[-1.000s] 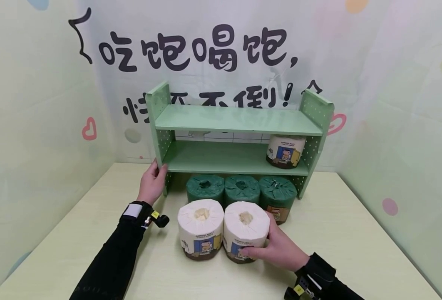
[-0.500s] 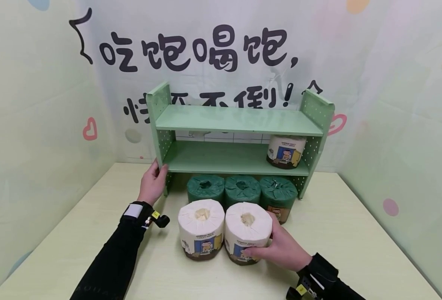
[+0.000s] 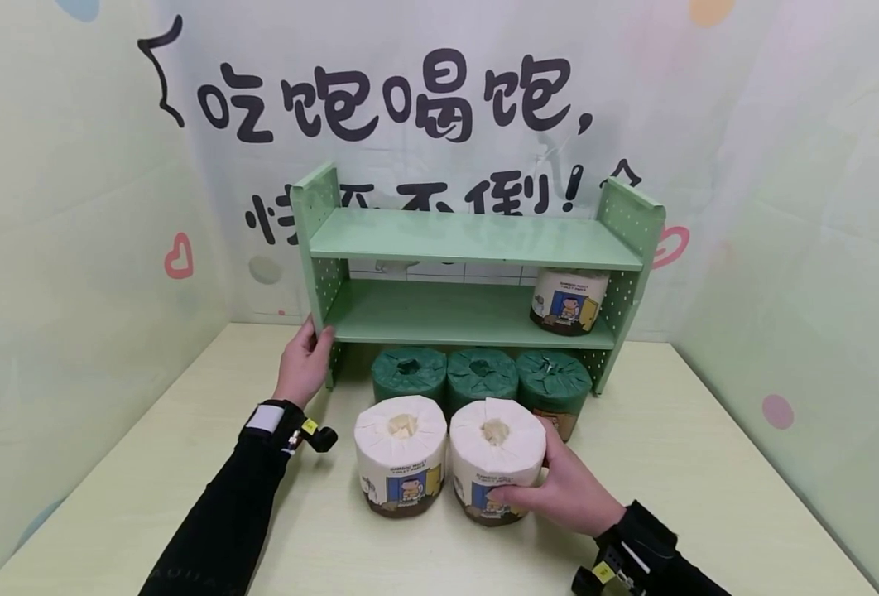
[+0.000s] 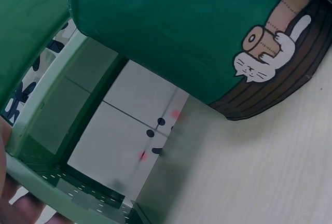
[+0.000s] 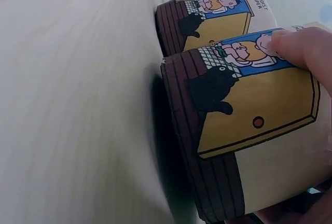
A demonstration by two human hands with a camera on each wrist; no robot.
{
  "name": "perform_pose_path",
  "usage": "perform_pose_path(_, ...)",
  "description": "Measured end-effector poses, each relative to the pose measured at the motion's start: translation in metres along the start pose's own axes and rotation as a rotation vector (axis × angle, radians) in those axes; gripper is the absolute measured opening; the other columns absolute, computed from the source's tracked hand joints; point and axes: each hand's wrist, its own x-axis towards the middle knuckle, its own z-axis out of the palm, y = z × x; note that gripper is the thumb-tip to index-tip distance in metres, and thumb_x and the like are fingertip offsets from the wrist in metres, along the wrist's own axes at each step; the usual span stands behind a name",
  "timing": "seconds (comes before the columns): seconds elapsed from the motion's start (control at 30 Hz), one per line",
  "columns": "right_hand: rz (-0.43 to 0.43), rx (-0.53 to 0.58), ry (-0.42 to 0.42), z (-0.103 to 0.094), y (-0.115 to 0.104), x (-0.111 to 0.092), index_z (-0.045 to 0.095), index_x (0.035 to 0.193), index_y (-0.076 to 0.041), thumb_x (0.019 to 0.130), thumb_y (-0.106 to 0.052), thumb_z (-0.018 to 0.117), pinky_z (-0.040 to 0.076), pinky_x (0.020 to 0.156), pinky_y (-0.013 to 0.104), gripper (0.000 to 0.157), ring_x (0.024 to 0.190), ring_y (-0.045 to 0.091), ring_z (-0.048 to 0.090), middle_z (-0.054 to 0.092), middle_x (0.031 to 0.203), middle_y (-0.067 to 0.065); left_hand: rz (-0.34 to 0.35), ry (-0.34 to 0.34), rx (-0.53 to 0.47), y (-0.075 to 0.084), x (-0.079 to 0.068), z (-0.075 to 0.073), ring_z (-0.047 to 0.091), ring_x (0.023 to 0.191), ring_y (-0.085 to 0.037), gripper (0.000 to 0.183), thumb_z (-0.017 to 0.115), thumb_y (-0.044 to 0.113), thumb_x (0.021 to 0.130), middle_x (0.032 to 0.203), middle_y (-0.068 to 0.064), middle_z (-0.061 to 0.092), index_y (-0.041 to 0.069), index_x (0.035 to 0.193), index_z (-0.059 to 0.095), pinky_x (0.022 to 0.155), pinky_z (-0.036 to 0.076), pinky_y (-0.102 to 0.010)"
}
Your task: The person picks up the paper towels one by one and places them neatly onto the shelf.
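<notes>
My left hand (image 3: 301, 366) grips the left side panel of a small green shelf rack (image 3: 477, 238), thumb on the front edge. With fingers and thumb around its right side, my right hand (image 3: 572, 490) holds a white-wrapped toilet roll (image 3: 487, 459). In the right wrist view a dark shadow lies along the base of this held roll (image 5: 249, 125), close over the table. A second white toilet roll (image 3: 400, 455) stands upright just left of it. Behind them, three green-wrapped toilet rolls (image 3: 482, 374) stand in a row under the rack.
Another white toilet roll (image 3: 569, 302) sits at the right end of the rack's middle board (image 3: 432, 314). The rack stands on a pale wooden table (image 3: 208, 430) against a printed cloth backdrop (image 3: 380, 108). In the left wrist view a green roll (image 4: 171, 47) is near the rack's lower opening.
My right hand and the white toilet roll in it have shifted slightly to the right, opening a narrow gap to the other front roll. My left hand has stayed on the rack.
</notes>
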Motion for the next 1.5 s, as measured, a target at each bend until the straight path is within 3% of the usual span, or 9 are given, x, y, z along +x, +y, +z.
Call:
perform_pose_path(0.2,0.005,0.038,0.013,-0.004,-0.003,-0.002,0.032,0.146,-0.022,0.07,-0.018,0.093,0.035,0.101,0.056,0.097,0.118,0.017,0.049,0.051,0.134,-0.001,-0.001,-0.003,0.003,0.0,0.0,0.002,0.054,0.096,-0.028,0.046,0.045,0.034,0.108,0.129,-0.015,0.058,0.024,0.152,0.038,0.069,0.045,-0.036)
perform_pose_path(0.47,0.022,0.007,0.034,-0.011,-0.004,-0.003,0.032,0.145,-0.024,0.07,-0.026,0.093,0.039,0.1,0.055,0.097,0.118,0.017,0.049,0.051,0.133,-0.003,-0.001,-0.008,0.004,0.0,0.002,0.004,0.054,0.098,-0.025,0.047,0.045,0.035,0.108,0.131,-0.014,0.057,0.023,0.152,0.038,0.072,0.045,-0.036)
perform_pose_path(0.8,-0.028,0.03,0.043,-0.017,-0.008,-0.004,0.032,0.146,-0.024,0.073,-0.022,0.091,0.04,0.098,0.055,0.094,0.119,0.018,0.049,0.051,0.134,-0.003,-0.015,-0.016,0.003,-0.003,0.003,0.004,0.054,0.1,-0.027,0.049,0.044,0.038,0.107,0.133,-0.015,0.055,0.024,0.153,0.036,0.073,0.046,-0.039)
perform_pose_path(1.1,0.007,0.045,0.031,-0.017,-0.007,-0.006,0.032,0.146,-0.023,0.075,-0.017,0.089,0.04,0.098,0.057,0.092,0.12,0.019,0.047,0.049,0.136,0.0,-0.019,-0.017,0.001,-0.004,0.002,0.006,0.053,0.102,-0.025,0.048,0.044,0.04,0.107,0.134,-0.014,0.055,0.026,0.153,0.037,0.076,0.046,-0.039)
perform_pose_path(1.33,-0.001,0.054,0.017,-0.015,-0.009,-0.003,0.032,0.147,-0.023,0.076,-0.015,0.089,0.042,0.097,0.054,0.091,0.119,0.019,0.048,0.049,0.136,0.0,-0.029,-0.016,0.001,-0.005,0.004,0.004,0.054,0.089,-0.028,0.048,0.044,0.041,0.107,0.124,-0.016,0.059,0.026,0.152,0.039,0.065,0.046,-0.033)
perform_pose_path(1.5,-0.011,0.035,-0.006,-0.016,-0.014,-0.002,0.031,0.147,-0.021,0.077,-0.014,0.088,0.042,0.098,0.054,0.09,0.119,0.018,0.049,0.05,0.136,0.0,-0.025,-0.006,0.0,-0.007,0.007,0.004,0.051,0.084,-0.023,0.046,0.044,0.04,0.107,0.119,-0.014,0.06,0.025,0.15,0.042,0.064,0.045,-0.033)
